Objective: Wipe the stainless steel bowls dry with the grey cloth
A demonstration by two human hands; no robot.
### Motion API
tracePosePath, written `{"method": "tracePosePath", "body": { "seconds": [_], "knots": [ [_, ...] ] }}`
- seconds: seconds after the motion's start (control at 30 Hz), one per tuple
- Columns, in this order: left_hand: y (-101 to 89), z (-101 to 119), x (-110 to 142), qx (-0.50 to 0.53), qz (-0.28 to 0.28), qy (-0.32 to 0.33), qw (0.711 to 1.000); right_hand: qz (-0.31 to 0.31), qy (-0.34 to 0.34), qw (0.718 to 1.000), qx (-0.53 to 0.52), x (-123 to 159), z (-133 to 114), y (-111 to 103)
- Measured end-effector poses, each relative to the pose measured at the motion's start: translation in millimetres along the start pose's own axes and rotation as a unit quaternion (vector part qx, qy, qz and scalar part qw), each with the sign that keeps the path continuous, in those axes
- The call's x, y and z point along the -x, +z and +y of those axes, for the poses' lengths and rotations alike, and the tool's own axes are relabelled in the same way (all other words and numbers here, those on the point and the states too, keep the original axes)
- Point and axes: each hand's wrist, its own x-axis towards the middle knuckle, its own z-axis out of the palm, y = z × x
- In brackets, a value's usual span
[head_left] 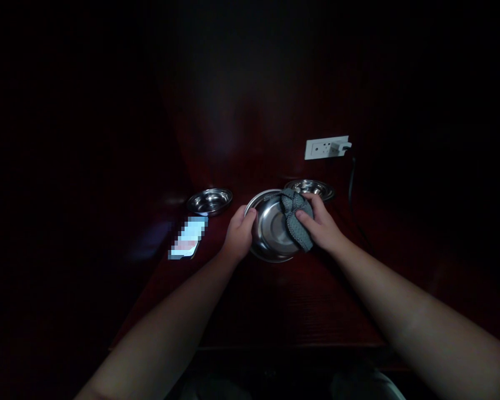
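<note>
Tilted toward me, a shiny metal bowl (270, 225) is held above the dark red table. My left hand (240, 233) grips its left rim, with the thumb on the inner side and the other fingers hidden behind. My right hand (319, 222) is closed on a grey-green cloth (294, 214), which lies over the bowl's right rim and touches its inside. The right fingers are partly hidden behind the cloth and the rim.
A second metal bowl (210, 201) stands at the left back, and a third metal bowl (316, 189) behind my right hand. A lit phone (189, 238) lies at the left. On the back wall is a socket panel (323, 149) with a plug and a hanging cable (351, 183).
</note>
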Motion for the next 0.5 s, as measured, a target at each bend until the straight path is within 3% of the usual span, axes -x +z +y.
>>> {"method": "tracePosePath", "body": {
  "seconds": [0.2,0.4,0.5],
  "knots": [
    [-1.7,-4.3,-1.5,0.003,-0.001,-0.004,1.0,-0.004,0.009,1.0,-0.006,-0.2,2.6,0.5],
    [-2.2,-2.2,-1.8,0.004,0.009,-0.004,1.0,0.001,0.021,0.997,-0.08,-3.7,10.6,-0.4],
    [-1.9,-1.4,-1.5,0.008,0.011,-0.008,1.0,0.002,0.035,0.998,-0.057,-4.7,8.6,-0.8]
  ]
}}
